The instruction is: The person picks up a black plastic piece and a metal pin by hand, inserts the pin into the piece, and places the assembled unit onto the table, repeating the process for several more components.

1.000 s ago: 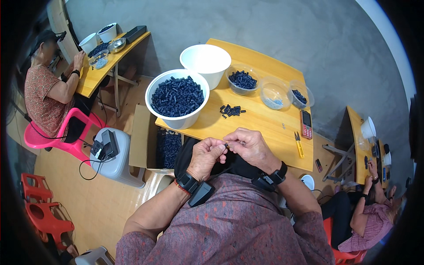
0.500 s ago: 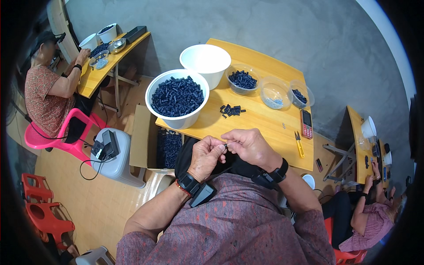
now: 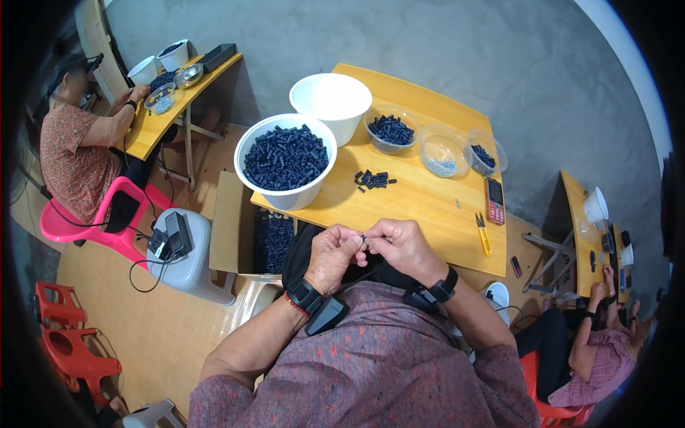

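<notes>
One small dark piece (image 3: 364, 239), mostly hidden, by the near edge of the table (image 3: 435, 207). My left hand (image 3: 331, 258): thumb and fingers pinched together on it. My right hand (image 3: 405, 248): fingertips likewise pinched on it, opposite side. On the table: loose black pieces (image 3: 369, 178), one heap; heaped white tub (image 3: 294, 198), left; yellow-handled cutter (image 3: 485, 239), red phone (image 3: 494, 201), right.

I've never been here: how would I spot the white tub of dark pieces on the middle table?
Find the yellow table in the middle. At its left side stands a white tub, close in front of a second white tub. Yours is the nearer, filled with small dark pieces; the second shows only white inside.
</notes>
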Available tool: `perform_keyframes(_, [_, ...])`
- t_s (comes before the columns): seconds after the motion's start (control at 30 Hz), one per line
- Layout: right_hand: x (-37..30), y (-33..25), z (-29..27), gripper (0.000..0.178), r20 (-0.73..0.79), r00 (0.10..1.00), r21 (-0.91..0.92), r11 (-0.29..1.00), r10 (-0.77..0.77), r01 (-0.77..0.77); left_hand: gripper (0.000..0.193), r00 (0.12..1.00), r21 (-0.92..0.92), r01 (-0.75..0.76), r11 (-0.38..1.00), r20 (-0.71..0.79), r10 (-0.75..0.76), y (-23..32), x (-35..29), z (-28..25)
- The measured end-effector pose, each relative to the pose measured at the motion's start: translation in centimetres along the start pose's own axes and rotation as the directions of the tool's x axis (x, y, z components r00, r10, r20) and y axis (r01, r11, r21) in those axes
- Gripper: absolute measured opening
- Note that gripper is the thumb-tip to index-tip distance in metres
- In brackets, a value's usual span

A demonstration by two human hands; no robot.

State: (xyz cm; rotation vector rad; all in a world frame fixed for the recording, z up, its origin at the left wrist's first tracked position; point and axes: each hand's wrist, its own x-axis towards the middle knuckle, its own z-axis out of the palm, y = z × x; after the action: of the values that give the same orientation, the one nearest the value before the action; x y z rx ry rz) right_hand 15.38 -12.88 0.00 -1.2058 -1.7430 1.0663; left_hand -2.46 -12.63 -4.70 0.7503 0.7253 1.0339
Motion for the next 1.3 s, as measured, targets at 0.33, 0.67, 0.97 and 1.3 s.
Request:
perform_keyframes(0.33, [3.1, -1.4, -2.0, 0.011, -0.09, 0.98, -0.043, 0.982, 0.177, -0.182, 0.009, 0.999, 0.034, -0.044, 0.998, -0.024, 0.045, 0.6, 0.1, 0.3])
perform_keyframes(0.67, [8.3, 1.8, -1.4, 0.01, -0.072, 0.971, -0.62, 0.773, -0.229, 0.136, 0.015, 0.996, -0.036, -0.036, 0.999, -0.084, 0.033, 1.4, 0.2, 0.1])
perform_keyframes(0.97, [3.6, -0.7, -0.8, 0.006, 0.003, 0.964, -0.419, 0.875, -0.265, 0.241, 0.012, 0.996, -0.059, -0.025, 0.998, -0.082, 0.02, 1.6, 0.4, -0.4])
perform_keyframes(1.3, [0.0, -0.5, -1.0, 0.01, -0.075, 0.99, 0.332, 0.939, 0.117, -0.086, 0.013, 1.0, -0.019, -0.016, 1.0, 0.009, 0.016, 1.1, 0.0, 0.2])
